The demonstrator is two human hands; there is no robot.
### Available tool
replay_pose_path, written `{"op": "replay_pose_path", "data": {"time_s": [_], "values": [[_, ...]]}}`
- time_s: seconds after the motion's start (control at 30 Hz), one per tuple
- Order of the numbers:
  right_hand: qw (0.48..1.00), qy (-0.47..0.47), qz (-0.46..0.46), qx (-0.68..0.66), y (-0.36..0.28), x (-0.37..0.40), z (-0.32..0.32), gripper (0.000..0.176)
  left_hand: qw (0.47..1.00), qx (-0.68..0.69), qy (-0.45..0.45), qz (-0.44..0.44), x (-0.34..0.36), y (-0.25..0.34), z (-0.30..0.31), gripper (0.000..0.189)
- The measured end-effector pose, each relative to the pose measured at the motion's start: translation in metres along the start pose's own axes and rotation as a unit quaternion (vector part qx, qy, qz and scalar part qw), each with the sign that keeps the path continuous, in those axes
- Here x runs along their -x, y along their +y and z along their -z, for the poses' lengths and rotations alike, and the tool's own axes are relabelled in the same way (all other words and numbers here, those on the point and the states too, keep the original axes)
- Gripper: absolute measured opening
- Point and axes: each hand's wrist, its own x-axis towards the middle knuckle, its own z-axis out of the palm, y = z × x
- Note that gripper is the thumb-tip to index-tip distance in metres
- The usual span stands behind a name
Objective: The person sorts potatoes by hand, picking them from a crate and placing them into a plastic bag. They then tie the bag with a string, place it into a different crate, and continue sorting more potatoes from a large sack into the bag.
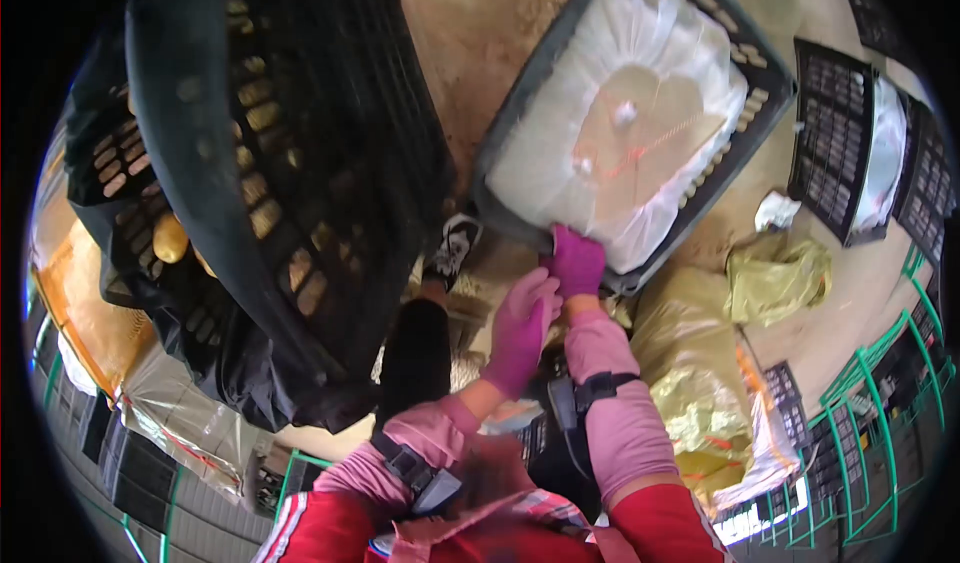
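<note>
Both my hands wear pink-purple gloves. My right hand (578, 263) is closed on the near rim of a dark plastic crate (505, 203), which is lined with a white plastic bag (560, 133). A brown patch and a thin red string show in the middle of the lining. Beside it, my left hand (523, 328) has its fingers extended, pointing up near the right wrist, with nothing seen in it. To the left stands a large black crate (380, 73) with dark cloth or plastic over its side, and a yellowish round item (170, 238) lies in it.
Yellow-green plastic bags (690, 333) lie right of my right arm. More black crates (832, 123) stand at the far right, near green metal racks (870, 393). An orange-edged sack (90, 283) is at the left. A patterned shoe (455, 246) shows between the two large crates.
</note>
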Motion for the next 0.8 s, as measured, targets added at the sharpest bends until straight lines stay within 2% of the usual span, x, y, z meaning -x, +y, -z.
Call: {"op": "replay_pose_path", "data": {"time_s": [0.03,0.07,0.17,0.27,0.33,0.4,0.47,0.5,0.53,0.6,0.67,0.7,0.73,0.8], "values": [[0.997,0.075,0.016,0.016,-0.002,0.002,-0.004,0.030,1.000,-0.014,-0.016,-0.009,0.011,0.005,0.001,0.043],[0.997,0.070,0.015,0.018,-0.001,0.005,-0.005,0.029,0.998,-0.032,-0.044,-0.039,0.008,0.013,0.001,0.044],[0.996,0.083,0.031,0.027,-0.002,-0.001,0.000,0.023,1.000,-0.022,-0.017,0.010,0.008,0.033,-0.002,0.045],[0.997,0.066,0.017,0.047,0.007,-0.003,-0.013,0.019,0.996,0.001,-0.092,-0.001,0.024,0.049,-0.009,0.046],[0.998,0.041,0.006,0.049,0.003,-0.008,-0.024,0.016,0.983,-0.021,-0.174,-0.044,0.030,0.052,-0.005,0.045],[0.998,0.056,-0.005,0.034,-0.008,-0.017,-0.011,0.019,0.975,-0.029,-0.204,-0.078,0.028,0.059,0.004,0.045],[0.997,0.063,-0.031,0.028,-0.006,0.002,-0.001,0.023,0.976,0.032,-0.188,-0.108,0.038,0.061,0.010,0.042],[0.996,0.059,-0.065,0.017,-0.015,0.006,0.007,0.029,0.966,0.040,-0.211,-0.147,0.050,0.058,0.015,0.042],[0.994,0.096,-0.056,0.016,-0.013,0.003,0.011,0.028,0.958,0.026,-0.232,-0.169,0.063,0.059,0.021,0.041],[0.988,0.151,-0.043,0.005,-0.012,0.012,-0.007,0.029,0.916,0.037,-0.294,-0.269,0.087,0.055,0.044,0.038],[0.990,0.116,-0.079,0.016,-0.016,0.035,-0.046,0.034,0.809,-0.068,-0.366,-0.455,0.087,0.047,0.083,0.035],[0.987,0.125,-0.099,0.022,-0.014,0.031,-0.031,0.037,0.845,-0.027,-0.369,-0.385,0.090,0.048,0.103,0.034],[0.981,0.153,-0.116,0.008,-0.012,0.040,-0.047,0.039,0.881,-0.020,-0.298,-0.366,0.078,0.051,0.117,0.033],[0.982,0.117,-0.146,0.005,-0.021,0.068,-0.072,0.039,0.902,-0.118,-0.234,-0.343,0.077,0.046,0.143,0.030]]}}
